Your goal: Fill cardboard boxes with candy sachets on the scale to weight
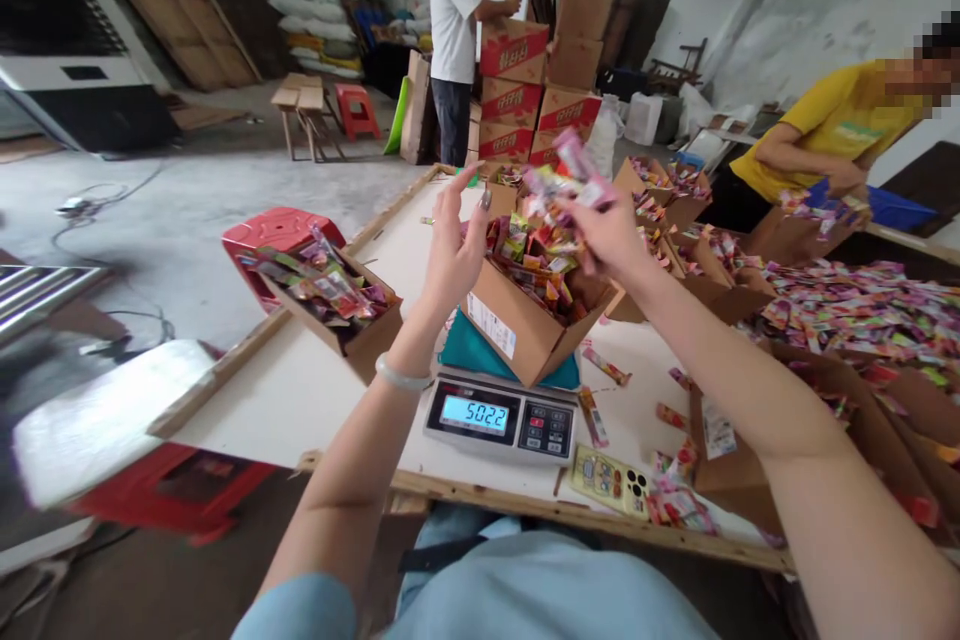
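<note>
A cardboard box (pixel 517 320) full of small wrapped snack packets (pixel 536 255) sits at an angle on the teal platform of a digital scale (pixel 499 415), whose lit display reads 5022. Over the box's right side, my right hand (pixel 611 230) is closed on several wrapped snack packets (pixel 574 170), slightly blurred. My left hand (pixel 454 245) is raised at the box's left edge, fingers apart and nothing in it. A pale bangle circles that wrist. Loose packets (pixel 606 367) lie on the table right of the scale.
Another filled box (pixel 337 305) stands at the table's left edge by a red stool (pixel 277 230). A phone in a yellow case (pixel 611 480) lies at the front edge. Right are more boxes (pixel 750 460) and a packet heap (pixel 862 305). A person in yellow (pixel 832 125) handles packets; another person (pixel 454 30) stands behind.
</note>
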Tool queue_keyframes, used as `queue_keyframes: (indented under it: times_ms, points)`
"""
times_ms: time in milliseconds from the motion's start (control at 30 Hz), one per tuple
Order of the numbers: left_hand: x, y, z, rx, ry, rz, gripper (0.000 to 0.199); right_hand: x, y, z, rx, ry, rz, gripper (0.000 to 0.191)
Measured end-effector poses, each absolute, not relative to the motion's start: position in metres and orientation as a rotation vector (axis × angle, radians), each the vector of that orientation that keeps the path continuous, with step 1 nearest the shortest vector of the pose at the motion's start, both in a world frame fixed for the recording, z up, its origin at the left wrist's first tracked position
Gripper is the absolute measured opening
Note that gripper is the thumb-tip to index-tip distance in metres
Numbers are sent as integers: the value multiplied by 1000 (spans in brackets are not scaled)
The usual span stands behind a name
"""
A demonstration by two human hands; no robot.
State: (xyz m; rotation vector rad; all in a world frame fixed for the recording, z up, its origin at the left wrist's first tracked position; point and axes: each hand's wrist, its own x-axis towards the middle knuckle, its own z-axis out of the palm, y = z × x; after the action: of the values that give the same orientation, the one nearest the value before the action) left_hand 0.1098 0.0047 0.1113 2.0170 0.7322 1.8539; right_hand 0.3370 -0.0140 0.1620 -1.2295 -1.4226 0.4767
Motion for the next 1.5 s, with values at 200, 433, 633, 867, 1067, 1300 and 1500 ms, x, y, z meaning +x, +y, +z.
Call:
queue_keyframes:
  times_ms: [200,433,633,867,1067,1300,1500]
  points:
    - [109,0,111,2262,937,1424,32,309,-54,162,-1633,-2068,241,67]
    - [116,2,100,2356,1014,1340,26,429,-100,123,-1349,-1678,-57,75]
    - [101,3,106,2418,1051,1546,38,491,-147,-66,-1957,-1257,75,125]
    - [57,-75,57,2403,1104,1613,29,487,-162,-177,-2396,-1517,192,125]
    - [24,-118,-28,2622,1347,901,53,493,-139,-180,-2274,-1648,85,109]
    - [13,-115,-55,2641,1414,677,45,481,-155,-184,-2272,-1685,115,107]
    - [11,-114,-57,2631,1407,608,49,484,-180,-196,-2292,-1653,182,113]
